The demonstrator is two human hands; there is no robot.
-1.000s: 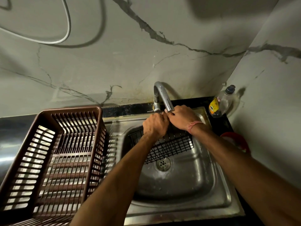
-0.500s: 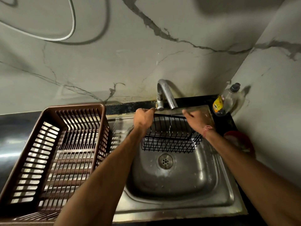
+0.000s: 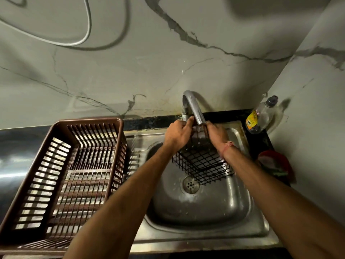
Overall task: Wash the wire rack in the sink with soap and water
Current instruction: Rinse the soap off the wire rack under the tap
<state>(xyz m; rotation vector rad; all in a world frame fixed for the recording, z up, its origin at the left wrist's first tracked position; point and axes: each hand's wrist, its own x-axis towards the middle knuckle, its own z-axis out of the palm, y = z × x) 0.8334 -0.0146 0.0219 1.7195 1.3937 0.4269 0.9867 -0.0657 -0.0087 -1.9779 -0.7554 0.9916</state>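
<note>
A black wire rack [image 3: 203, 166] hangs tilted over the steel sink [image 3: 201, 208], its upper end right under the curved tap [image 3: 195, 109]. My left hand [image 3: 178, 136] grips the rack's upper left edge. My right hand [image 3: 217, 135], with a red thread on its wrist, grips the upper right edge. The two hands are close together just below the spout. Water seems to run from the spout onto the rack between them. The rack's lower end hangs above the drain [image 3: 190, 184].
A brown plastic dish basket [image 3: 61, 176] stands on the counter left of the sink. A clear soap bottle [image 3: 260, 116] with a yellow label leans in the back right corner. A red object [image 3: 276, 165] lies at the sink's right edge. Marble walls close off the back and right.
The hands were spread wide holding the rack level; now they have come together under the spout and the rack has turned to hang steeply, one end down.
</note>
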